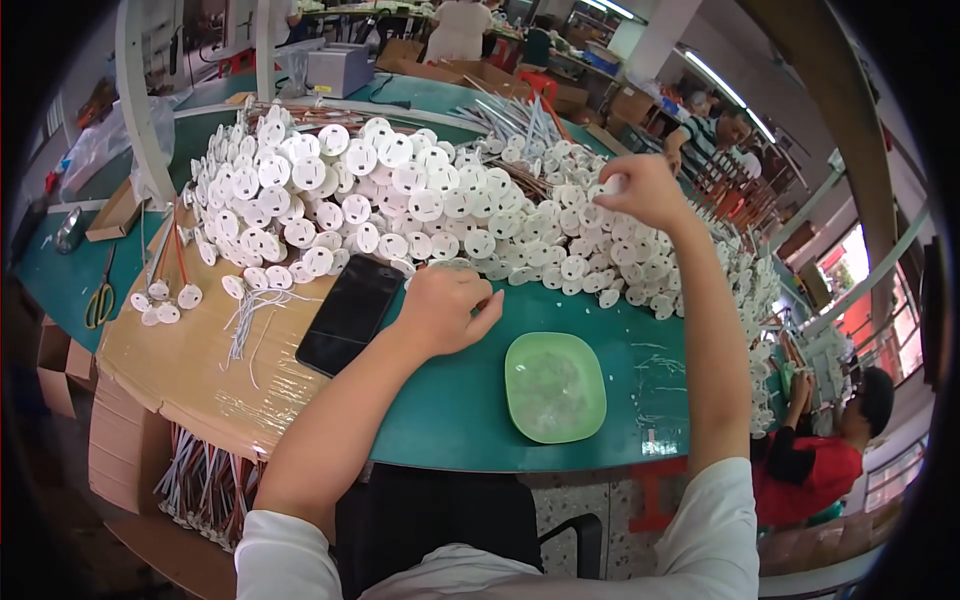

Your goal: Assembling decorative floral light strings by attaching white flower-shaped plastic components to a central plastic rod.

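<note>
Thumb and fingertips of the right hand (650,192) pinch a white disc (613,184) over the right part of the disc heap (400,180); its facing unclear. Left hand (450,310) loosely curled by heap's front edge, contents hidden. Heap's long axis: left to right.

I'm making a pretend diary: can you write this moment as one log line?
left grip: curled by black phone | right grip: pinching white disc at disc heap | green bowl: on table

White round discs (425,207), densely heaped
</note>
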The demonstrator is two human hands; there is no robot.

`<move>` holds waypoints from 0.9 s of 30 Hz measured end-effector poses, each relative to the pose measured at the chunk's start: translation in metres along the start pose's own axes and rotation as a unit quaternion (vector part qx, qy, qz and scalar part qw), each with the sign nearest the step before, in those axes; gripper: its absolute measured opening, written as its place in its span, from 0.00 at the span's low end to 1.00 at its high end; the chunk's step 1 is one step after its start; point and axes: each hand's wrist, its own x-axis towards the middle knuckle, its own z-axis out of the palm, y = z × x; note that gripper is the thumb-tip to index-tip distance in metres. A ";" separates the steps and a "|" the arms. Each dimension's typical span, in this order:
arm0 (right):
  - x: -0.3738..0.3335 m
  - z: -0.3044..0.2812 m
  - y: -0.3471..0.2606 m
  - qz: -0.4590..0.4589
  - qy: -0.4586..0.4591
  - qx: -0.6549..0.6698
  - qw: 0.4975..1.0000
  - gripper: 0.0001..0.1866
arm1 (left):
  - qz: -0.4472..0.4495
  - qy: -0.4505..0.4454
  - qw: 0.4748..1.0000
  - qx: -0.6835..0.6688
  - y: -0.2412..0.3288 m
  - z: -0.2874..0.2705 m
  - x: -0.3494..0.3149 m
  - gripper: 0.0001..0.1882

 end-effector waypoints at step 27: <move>-0.365 0.049 -0.289 -0.076 0.222 0.313 0.920 0.13 | -0.243 -0.131 0.868 -0.412 0.274 -0.058 -0.174 0.19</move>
